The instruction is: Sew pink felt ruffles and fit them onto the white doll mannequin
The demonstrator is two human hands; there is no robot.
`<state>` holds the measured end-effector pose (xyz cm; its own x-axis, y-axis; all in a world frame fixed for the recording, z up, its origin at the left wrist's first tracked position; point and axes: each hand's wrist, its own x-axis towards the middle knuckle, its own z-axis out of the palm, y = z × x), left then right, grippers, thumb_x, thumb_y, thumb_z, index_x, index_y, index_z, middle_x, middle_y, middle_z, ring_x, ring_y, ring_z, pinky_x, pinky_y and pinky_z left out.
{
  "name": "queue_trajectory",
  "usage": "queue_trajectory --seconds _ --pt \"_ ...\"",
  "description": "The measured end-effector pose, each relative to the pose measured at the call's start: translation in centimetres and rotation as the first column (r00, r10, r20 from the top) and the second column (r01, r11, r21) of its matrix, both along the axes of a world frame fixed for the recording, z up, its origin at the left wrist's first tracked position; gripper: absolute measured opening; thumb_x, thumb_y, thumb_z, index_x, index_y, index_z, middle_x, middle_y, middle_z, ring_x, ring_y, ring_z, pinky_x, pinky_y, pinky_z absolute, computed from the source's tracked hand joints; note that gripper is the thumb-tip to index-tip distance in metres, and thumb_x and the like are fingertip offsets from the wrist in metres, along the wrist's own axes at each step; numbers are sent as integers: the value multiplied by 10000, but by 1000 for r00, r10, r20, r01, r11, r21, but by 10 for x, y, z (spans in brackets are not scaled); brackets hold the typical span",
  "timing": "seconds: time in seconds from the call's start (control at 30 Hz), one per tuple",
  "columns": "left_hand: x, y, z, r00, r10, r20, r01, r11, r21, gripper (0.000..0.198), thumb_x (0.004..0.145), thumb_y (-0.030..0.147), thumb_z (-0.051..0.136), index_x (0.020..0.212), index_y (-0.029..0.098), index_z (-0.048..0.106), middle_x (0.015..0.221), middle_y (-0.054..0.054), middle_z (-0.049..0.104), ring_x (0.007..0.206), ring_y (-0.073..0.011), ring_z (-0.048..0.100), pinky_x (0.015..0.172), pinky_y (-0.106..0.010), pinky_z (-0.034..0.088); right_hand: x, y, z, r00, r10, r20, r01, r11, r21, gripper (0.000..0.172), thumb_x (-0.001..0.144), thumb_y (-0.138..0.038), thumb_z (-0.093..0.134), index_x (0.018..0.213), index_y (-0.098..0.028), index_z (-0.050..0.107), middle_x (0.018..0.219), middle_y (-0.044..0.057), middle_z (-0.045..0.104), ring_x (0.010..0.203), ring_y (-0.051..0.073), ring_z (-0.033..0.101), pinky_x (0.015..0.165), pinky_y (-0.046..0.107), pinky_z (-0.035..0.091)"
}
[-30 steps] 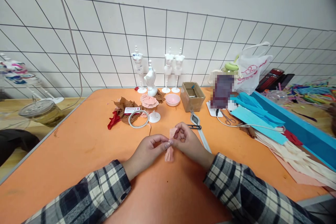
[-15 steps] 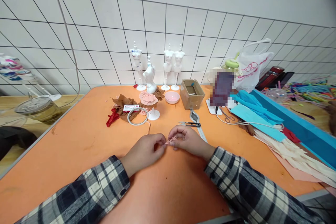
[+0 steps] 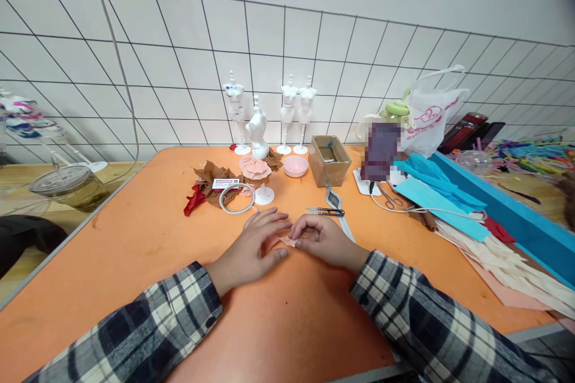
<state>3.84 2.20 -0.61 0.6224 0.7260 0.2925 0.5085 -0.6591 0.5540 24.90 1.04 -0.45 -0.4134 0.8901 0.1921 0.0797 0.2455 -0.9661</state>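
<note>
A small pink folded paper piece (image 3: pixel 287 242) lies on the orange table (image 3: pixel 148 239) between my hands. My left hand (image 3: pixel 254 248) rests on the table with fingers stretched out, thumb touching the paper's left end. My right hand (image 3: pixel 321 239) has its fingers curled and pinches the paper's right end. Small thread snips (image 3: pixel 326 212) lie just beyond my right hand.
White doll mannequins (image 3: pixel 287 114) stand at the back by the wire grid. Brown and red paper scraps (image 3: pixel 204 185), a tape ring (image 3: pixel 236 198), a pink bowl (image 3: pixel 295 166) and a cardboard box (image 3: pixel 329 160) sit behind. Blue and cream paper sheets (image 3: pixel 449 203) lie right.
The pink paper, held upright a second ago, has been lowered flat to the table. My left hand has let go of its pinch and spread its fingers over the table.
</note>
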Motion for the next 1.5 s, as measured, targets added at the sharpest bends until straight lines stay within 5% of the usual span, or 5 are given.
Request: queue_trajectory --seconds 0.3,0.6,0.8,1.13,1.5 --pt "2 -5 4 987 71 -142 -48 986 161 177 866 246 555 833 270 728 1076 -20 711 1222 -288 500 1103 -604 21 1 -7 6 963 -54 264 3 981 193 516 769 -344 714 1248 -230 562 1159 78 639 955 189 628 738 285 514" --pt "4 -7 10 989 38 -144 -16 988 151 236 915 303 515 813 261 725 849 -11 726 1041 -230 579 1113 -584 -19 3 1 1 874 -169 456 -63 890 451 135 878 -235 603 844 -210 731 816 32 728 770 153 652 713 258 460" --pt "1 -7 3 989 71 -130 -51 988 149 569 744 496 697 1236 224 606 1210 -110 633 1310 -367 389 1118 -607 59 3 2 -2 853 -196 483 -72 873 482 144 888 -254 595 835 -212 722 792 32 722 752 157 642 689 259 444" --pt "2 -7 10 987 11 -162 24 978 209 201 930 265 510 942 293 708 986 1 723 1233 -281 497 1109 -580 25 4 1 1 860 -131 493 -81 920 385 128 884 -257 586 905 -205 702 844 16 716 740 135 630 687 244 452" --pt "-1 7 -6 981 151 123 -155 988 25 227 901 336 556 832 202 726 889 -65 707 904 -196 624 856 -333 464 57 36 -7 337 -416 844 24 900 434 236 934 -139 438 1015 -173 657 962 112 638 951 228 568 797 315 414"
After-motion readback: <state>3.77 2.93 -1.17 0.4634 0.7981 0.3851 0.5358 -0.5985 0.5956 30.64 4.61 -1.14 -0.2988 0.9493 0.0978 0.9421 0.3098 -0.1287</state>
